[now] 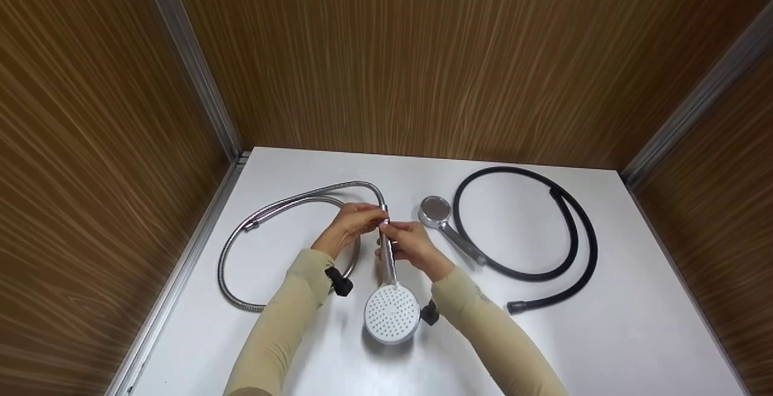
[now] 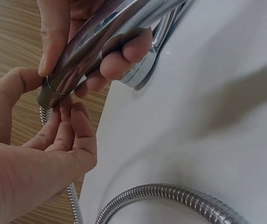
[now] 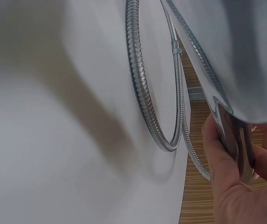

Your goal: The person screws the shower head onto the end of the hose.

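A chrome shower head [image 1: 391, 314] with a white nozzle face points its handle away from me, its round face up. My right hand [image 1: 413, 244] grips the handle [image 2: 91, 51], fingers curled beneath it and thumb along it. At the handle's end, my left hand [image 1: 356, 221] pinches the smooth connector [image 2: 49, 97] of a metal shower hose [image 1: 221, 269] between thumb and fingers. The connector meets the handle with a thin seam between them; how far it is screwed in I cannot tell. The hose arcs back from there and loops over the left side of the table.
Right of my hands lies a second, smaller shower head [image 1: 434, 210] with a grey face. Beside it a black hose [image 1: 595, 245] is coiled, its end fitting [image 1: 517, 307] toward the front. The metal hose's other end [image 1: 250, 226] rests inside its loop. Wood-patterned panels [image 1: 423, 58] enclose the white table [image 1: 640, 323].
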Demonstrator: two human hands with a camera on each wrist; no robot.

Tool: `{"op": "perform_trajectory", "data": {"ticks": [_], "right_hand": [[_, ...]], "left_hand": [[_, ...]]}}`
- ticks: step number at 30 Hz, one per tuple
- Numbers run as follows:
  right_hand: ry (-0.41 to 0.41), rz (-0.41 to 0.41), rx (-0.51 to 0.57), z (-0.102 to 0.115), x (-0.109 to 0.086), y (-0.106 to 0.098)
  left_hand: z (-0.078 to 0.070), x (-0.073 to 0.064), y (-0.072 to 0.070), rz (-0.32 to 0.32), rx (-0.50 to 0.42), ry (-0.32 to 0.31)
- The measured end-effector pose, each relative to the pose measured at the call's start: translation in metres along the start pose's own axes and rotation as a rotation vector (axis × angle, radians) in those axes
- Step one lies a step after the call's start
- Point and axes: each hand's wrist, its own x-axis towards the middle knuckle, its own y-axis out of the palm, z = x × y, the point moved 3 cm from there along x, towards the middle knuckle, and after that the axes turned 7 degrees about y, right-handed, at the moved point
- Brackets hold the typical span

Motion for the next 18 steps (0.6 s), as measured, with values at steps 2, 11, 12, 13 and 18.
{"op": "perform_trajectory", "data": {"ticks": [2, 11, 12, 13, 18], "right_hand": [[-0.003, 0.0, -0.003, 0.0004, 0.0003, 0.0003], [-0.002, 0.005, -0.01, 0.0008, 0.0003, 0.0009], [-0.002, 0.006, -0.009, 0.0007, 0.0004, 0.0008], [-0.001, 0.006, -0.008, 0.0008, 0.0005, 0.0005], [0.003, 0.0, -0.005, 0.0009, 0.0016, 0.0002]], "left_hand": [[-0.0005, -0.0002, -0.0001, -0.006, 0.006, 0.004], [-0.0003, -0.0015, -0.0009, -0.015, 0.009, -0.003], [-0.0004, -0.0014, -0.0009, -0.016, 0.008, -0.005], [-0.0003, -0.0013, -0.0009, -0.016, 0.008, -0.006], [-0.0012, -0.0014, -0.0004, -0.013, 0.016, 0.002]]}}
